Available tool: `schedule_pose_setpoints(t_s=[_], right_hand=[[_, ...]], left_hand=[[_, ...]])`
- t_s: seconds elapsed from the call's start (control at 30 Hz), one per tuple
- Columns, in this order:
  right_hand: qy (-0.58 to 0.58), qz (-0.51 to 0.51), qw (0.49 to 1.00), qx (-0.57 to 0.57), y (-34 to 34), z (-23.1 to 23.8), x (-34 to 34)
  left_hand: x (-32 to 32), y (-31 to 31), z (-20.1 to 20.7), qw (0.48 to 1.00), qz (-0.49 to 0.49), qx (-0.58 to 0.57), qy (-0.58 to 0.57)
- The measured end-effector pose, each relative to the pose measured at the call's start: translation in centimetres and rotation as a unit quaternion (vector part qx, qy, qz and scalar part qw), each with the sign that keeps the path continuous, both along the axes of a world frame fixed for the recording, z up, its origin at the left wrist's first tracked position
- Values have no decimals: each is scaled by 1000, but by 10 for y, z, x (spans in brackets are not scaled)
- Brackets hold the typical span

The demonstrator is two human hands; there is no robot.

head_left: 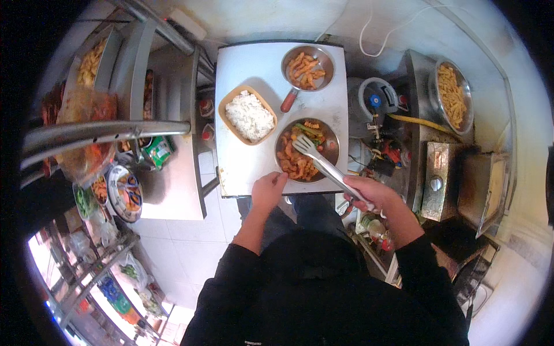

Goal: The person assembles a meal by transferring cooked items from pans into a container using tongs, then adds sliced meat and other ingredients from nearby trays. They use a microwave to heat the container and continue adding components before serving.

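Observation:
A round metal bowl point(330, 145) stands near the front edge of the white table, filled with browned fried pieces point(297, 164) and some green vegetable. At its near-left rim is my left hand point(269, 190), closed, with thumb and fingers pinching the edge. My right hand point(367, 194) grips metal tongs point(334, 173) from the right side. Their slotted end rests over the food in the bowl. Left of the bowl sits a yellow-rimmed container point(223, 108) of white rice point(249, 115). Behind the bowl, a small metal pan point(329, 56) with a red-brown handle point(289, 101) holds several fried strips point(304, 70).
The white table point(234, 167) ends close to my body. On the right are a metal bowl of pale cut strips point(451, 95), a gas cylinder point(369, 101) with a yellow hose, and a metal appliance point(435, 181). On the left counter lies a patterned plate point(125, 193) beneath a metal rail point(133, 130).

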State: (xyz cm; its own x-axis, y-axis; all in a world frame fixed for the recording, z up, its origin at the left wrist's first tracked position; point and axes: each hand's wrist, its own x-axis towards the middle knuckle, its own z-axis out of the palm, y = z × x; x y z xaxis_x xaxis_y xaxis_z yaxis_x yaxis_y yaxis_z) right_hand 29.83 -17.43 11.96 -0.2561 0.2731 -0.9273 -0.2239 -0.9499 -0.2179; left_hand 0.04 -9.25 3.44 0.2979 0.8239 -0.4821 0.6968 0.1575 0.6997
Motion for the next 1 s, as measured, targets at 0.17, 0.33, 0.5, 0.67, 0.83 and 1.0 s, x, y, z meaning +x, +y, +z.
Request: schedule_pose_setpoints(t_s=[0.17,0.33,0.5,0.67,0.83,1.0], right_hand=[[-165,107,958,209,-4,-19,-18],[-478,406,713,312,2,20,-9],[-512,506,637,275,14,56,-34],[-509,492,635,307,23,67,4],[-347,468,719,378,44,41,30],[-395,474,734,284,32,42,42]], left_hand=[[6,-6,4,1000,4,-8,16],[9,-8,2,999,36,-1,23],[10,-8,0,999,16,-16,32],[11,-7,3,999,21,-29,41],[11,-8,2,999,26,-8,32],[14,-16,-1,999,49,1,23]])
